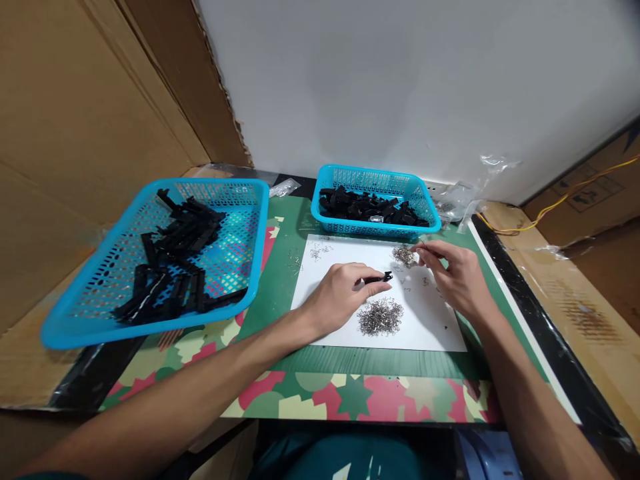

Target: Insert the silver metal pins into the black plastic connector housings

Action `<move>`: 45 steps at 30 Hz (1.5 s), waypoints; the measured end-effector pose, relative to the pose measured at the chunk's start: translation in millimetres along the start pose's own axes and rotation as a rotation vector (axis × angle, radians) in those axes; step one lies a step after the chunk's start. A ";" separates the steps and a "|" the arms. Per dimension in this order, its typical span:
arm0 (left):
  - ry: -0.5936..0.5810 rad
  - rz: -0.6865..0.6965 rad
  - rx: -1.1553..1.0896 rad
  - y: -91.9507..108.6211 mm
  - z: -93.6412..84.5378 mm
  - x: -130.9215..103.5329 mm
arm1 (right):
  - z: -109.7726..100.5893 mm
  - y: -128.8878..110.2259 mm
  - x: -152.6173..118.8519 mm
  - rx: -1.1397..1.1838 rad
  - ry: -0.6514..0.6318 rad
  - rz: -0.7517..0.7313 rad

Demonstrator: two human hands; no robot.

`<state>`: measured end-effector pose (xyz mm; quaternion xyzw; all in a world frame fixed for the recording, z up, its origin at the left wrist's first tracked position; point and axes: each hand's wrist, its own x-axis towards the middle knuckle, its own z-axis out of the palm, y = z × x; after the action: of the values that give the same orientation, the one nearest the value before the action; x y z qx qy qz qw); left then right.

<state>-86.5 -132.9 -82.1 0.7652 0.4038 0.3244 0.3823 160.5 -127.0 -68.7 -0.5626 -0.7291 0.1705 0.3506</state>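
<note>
Between thumb and fingers, my left hand (pixel 340 293) grips a small black plastic part (pixel 386 277), its notched end sticking out to the right. My right hand (pixel 456 273) is pinched at the edge of a small heap of brownish metal pieces (pixel 404 255); whatever its fingertips hold is too small to make out. Just below my left fingers lies a larger pile of tiny bent metal pieces (pixel 380 317). Both heaps rest on a white sheet of paper (pixel 430 333), with a few loose metal pieces scattered around them.
On the left stands a large blue basket (pixel 260 253) with long black plastic parts (pixel 185 233). Behind the paper, a smaller blue basket (pixel 375 229) holds many black pieces (pixel 360 202). Clear plastic bags (pixel 455 200) lie at the back right, near a yellow cable (pixel 550 207). Cardboard (pixel 100 87) flanks the table.
</note>
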 end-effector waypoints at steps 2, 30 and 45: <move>0.025 0.002 -0.033 1.3 0.1 0.1 | 1.1 2.2 0.9 -0.060 -0.093 0.033; 0.161 -0.030 -0.204 3.6 1.1 2.7 | 37.0 -38.0 -9.4 0.831 -0.238 0.302; 0.131 -0.011 -0.116 3.7 -1.0 1.7 | 27.2 -36.3 -12.6 0.421 -0.131 0.102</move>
<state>-85.1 -132.6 -78.1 0.7165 0.4128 0.3946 0.4006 117.4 -146.1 -68.3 -0.5009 -0.6691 0.3727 0.4030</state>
